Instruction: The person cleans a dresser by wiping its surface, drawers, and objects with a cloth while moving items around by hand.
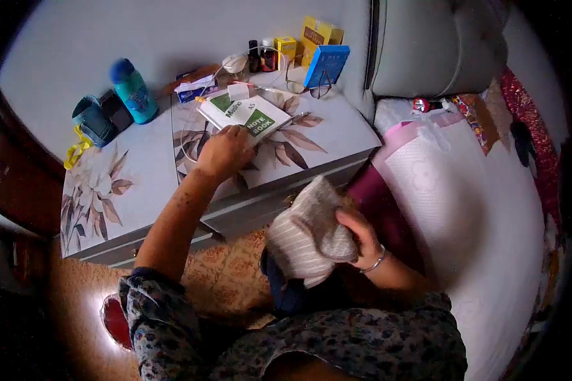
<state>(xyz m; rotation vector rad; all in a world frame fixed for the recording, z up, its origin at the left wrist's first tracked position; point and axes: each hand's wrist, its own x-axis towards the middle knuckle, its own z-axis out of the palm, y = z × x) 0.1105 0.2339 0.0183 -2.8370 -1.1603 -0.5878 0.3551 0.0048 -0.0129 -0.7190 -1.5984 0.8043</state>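
Here, a notebook [270, 117] with a white and green cover is seen lying flat on a pale, flower-patterned surface [149, 190], set back from the middle of the front edge. Its near side is touched by the left hand [225, 152], whose fingers are curled at the cover; whether the notebook is gripped or only pressed cannot be told.

By the right hand [360, 240], a bunched, striped cloth [299, 244] in beige and white is gripped, held up in front of the surface's front edge, toward its right end. A bracelet [375, 260] is worn on the right wrist.

Near the left end of the surface, a blue denim holder [94, 122] is placed, with a yellow ribbon [76, 151] just beside it, on the side of the left edge. A teal bottle [133, 92] is stood upright toward the back edge. Between the bottle and the notebook, also near the back edge, a blue-and-white box [190, 92] is set.

Along the back edge, toward the back right corner, a dark little bottle [253, 57], a red bottle [268, 58], a small yellow box [286, 49] and a larger yellow box [321, 38] are lined up. Near that corner, a blue box [327, 65] is leaned at a tilt, with glasses [321, 87] by its foot.

Beyond the right end, a bed [451, 209] is covered in white, and a red torch [421, 105] is laid at its far edge.
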